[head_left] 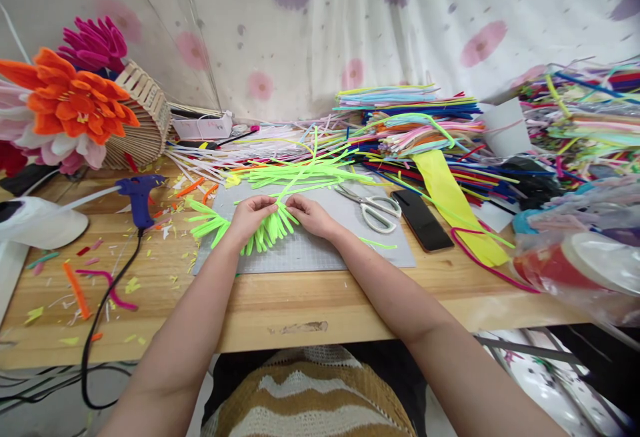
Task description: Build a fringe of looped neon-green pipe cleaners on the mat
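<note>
Two hands work at mid-frame: the left hand [250, 215] pinches a lime-green fringe [273, 230] of fuzzy strips at its gathered top, the right hand [313, 215] its right end. Apparently they are fastening that edge; the next move calls for steady, even pinching.

No words or numbers can be read here. The grey mat [310, 258], back from the front edge of the surface [310, 300], has thin printed lines, but any numbers on it are too small to read. The red and white tub [555, 267] near the right edge is under shiny clear plastic [543, 290] and too blurry to read.
</note>
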### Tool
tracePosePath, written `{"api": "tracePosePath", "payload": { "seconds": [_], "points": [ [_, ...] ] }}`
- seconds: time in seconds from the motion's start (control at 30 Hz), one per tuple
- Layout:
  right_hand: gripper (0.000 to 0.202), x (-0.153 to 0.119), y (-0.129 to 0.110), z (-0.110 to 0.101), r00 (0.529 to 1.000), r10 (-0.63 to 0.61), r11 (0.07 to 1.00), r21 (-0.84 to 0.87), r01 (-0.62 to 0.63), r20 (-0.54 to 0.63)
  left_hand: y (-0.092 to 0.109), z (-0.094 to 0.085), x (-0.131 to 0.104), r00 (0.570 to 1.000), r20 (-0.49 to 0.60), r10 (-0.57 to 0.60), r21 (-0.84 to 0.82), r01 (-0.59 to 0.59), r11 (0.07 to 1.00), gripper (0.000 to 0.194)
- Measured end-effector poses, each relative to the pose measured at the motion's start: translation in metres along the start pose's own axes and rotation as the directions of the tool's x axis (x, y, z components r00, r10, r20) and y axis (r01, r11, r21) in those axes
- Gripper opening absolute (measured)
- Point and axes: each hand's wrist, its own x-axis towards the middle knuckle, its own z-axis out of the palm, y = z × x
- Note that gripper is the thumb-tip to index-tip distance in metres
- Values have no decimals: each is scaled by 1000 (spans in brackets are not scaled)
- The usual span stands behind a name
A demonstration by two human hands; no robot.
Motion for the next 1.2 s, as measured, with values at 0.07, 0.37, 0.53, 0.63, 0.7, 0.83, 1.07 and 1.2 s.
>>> {"api": "tracePosePath", "payload": {
  "seconds": [0.07, 0.37, 0.53, 0.63, 0.7, 0.83, 1.07, 1.2],
  "points": [
    [15, 0, -1, 1, 1000, 9, 1000, -10, -9, 11, 2, 0, -1, 1000, -4, -13, 0, 13, 1000, 37],
    [15, -1, -2, 1, 1000, -2, 997, -74, 2, 0, 4, 4, -2, 1000, -28, -3, 38, 4, 999, 39],
    [14, -1, -6, 1, 999, -3, 991, -133, -2, -38, -6, 7, 4, 996, -55, 76, 151, -67, 986, 36],
    [13, -2, -8, 1, 999, 1, 986, -164, -9, -52, -9, 7, 4, 986, -50, 157, 294, -135, 946, 28],
    [13, -3, -9, 1, 999, -9, 983, -181, -1, -51, -7, 8, 1, 981, -31, 193, 395, -166, 903, 24],
    [12, -3, -10, 2, 999, -16, 980, -199, 6, -47, 1, 11, -5, 966, -35, 255, 557, -193, 808, 17],
    [19, -3, -9, 4, 1000, -7, 984, -181, 2, -28, -2, 11, -1, 963, -68, 262, 498, -195, 845, 10],
    [21, -4, -4, 5, 999, 23, 981, -190, -28, -30, 0, 4, 3, 987, 46, 152, 316, -159, 935, 18]
  ]
}}
